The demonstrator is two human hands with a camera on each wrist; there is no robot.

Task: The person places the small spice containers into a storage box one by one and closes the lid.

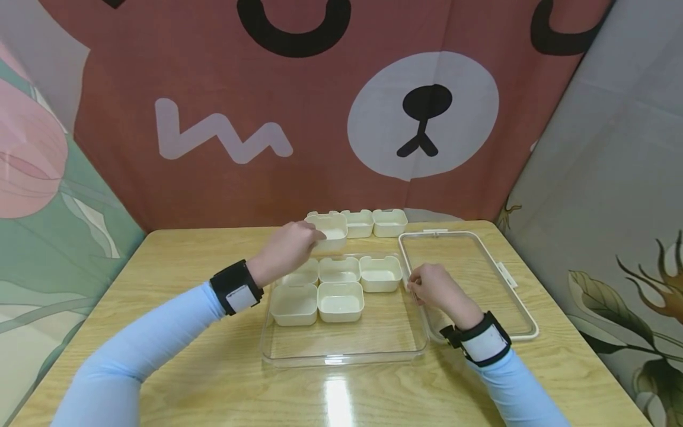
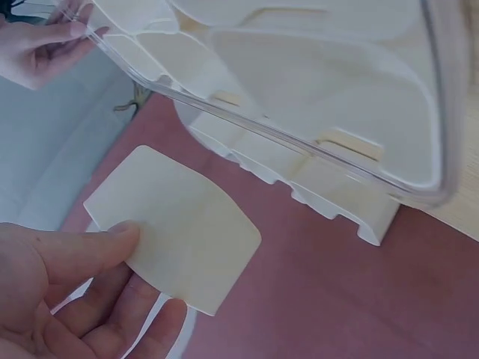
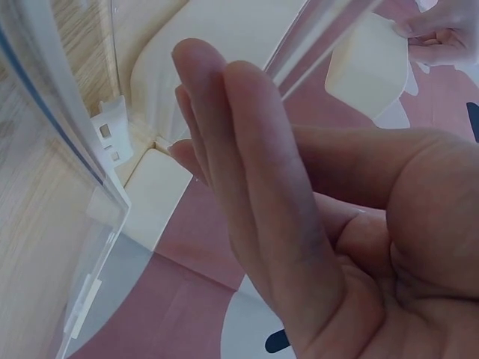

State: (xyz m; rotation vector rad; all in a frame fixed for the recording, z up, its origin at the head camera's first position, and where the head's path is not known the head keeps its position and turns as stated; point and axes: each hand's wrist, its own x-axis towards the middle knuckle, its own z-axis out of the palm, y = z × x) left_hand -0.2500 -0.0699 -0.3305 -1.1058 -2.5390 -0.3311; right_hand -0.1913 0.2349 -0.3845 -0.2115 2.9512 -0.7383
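Within the left of both hands (image 1: 288,252), one cream container (image 1: 329,228)

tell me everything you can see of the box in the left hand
The small box is pale cream, looks like plastic, and has an open top, rounded corners and an uneven far rim. It looks empty. The left hand pinches it at its left side. It appears lifted off the table, roughly upright, near the far edge of the clear tray.
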